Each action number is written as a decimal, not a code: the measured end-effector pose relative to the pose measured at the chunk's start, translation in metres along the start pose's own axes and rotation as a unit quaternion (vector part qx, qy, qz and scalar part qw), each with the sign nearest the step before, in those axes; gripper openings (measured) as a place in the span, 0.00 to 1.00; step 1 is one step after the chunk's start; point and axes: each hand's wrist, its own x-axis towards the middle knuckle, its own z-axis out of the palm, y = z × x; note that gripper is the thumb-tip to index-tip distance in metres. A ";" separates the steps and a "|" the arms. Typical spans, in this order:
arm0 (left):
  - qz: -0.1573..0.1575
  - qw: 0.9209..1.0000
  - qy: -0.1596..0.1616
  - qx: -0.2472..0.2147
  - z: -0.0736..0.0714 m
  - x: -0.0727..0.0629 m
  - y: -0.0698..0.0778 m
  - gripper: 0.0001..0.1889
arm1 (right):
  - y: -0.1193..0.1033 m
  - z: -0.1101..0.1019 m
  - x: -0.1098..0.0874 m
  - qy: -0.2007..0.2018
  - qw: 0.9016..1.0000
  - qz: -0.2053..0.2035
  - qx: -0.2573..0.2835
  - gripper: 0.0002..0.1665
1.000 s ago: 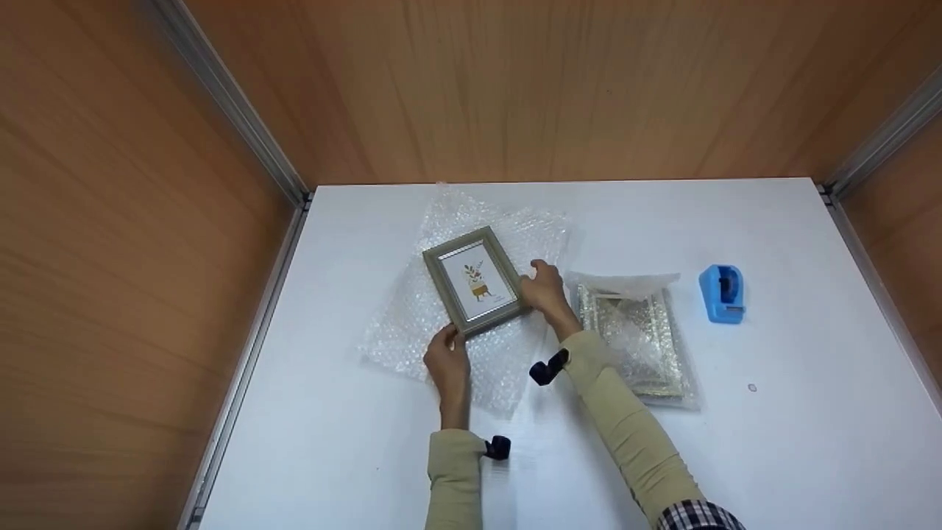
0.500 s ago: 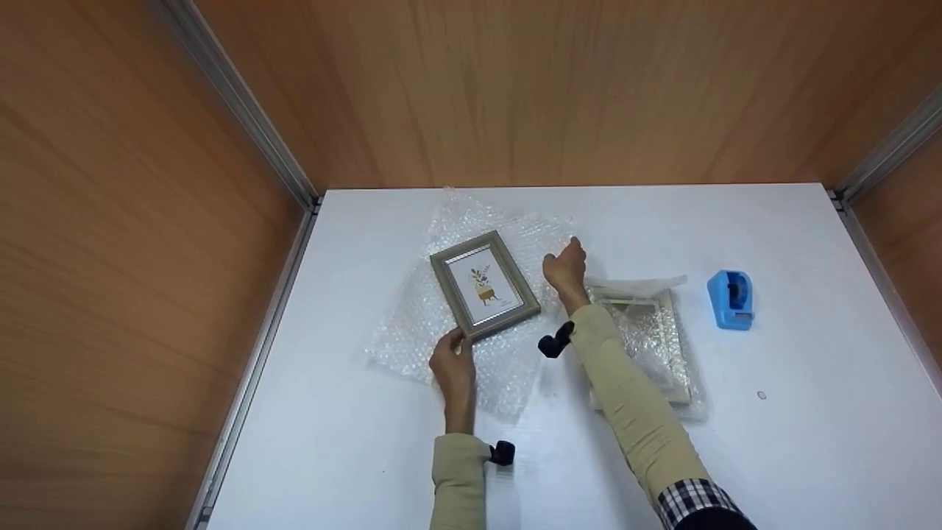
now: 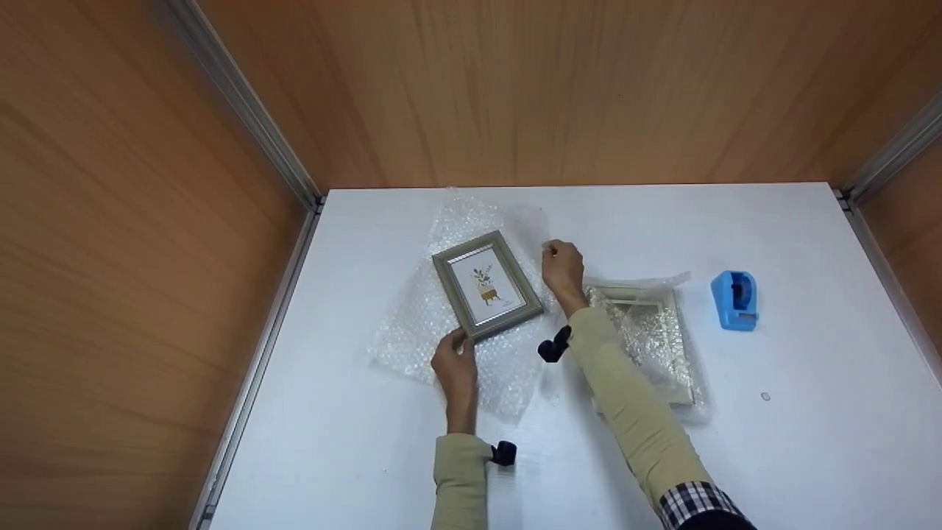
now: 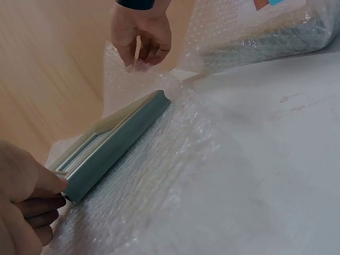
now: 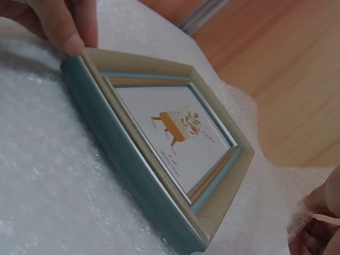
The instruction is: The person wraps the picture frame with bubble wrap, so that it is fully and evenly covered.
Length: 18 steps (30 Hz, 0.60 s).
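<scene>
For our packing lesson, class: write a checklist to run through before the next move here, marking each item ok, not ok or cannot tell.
1. Frame over the wrap, picture up: ok.
2. Left hand holding the frame's near corner: ok.
3. Right hand pinching the wrap's edge: ok.
4. Frame's face covered by wrap: not ok, it is bare.
5. Dispenser off the wrap: ok, apart to the right.
6. Dispenser loaded: cannot tell, too small.

The person's left forearm extends nearly straight forward; the right forearm slants inward and reaches farther forward. The left hand: fingers curled, thumb set in a pinch grip. The right hand: fingers curled, thumb and fingertips pinched. I see both hands held apart.
</scene>
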 end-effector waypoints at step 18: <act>0.001 1.000 0.003 -0.005 0.000 -0.001 0.001 0.09 | 0.003 0.040 -0.037 -0.057 0.989 -0.117 -0.066 0.12</act>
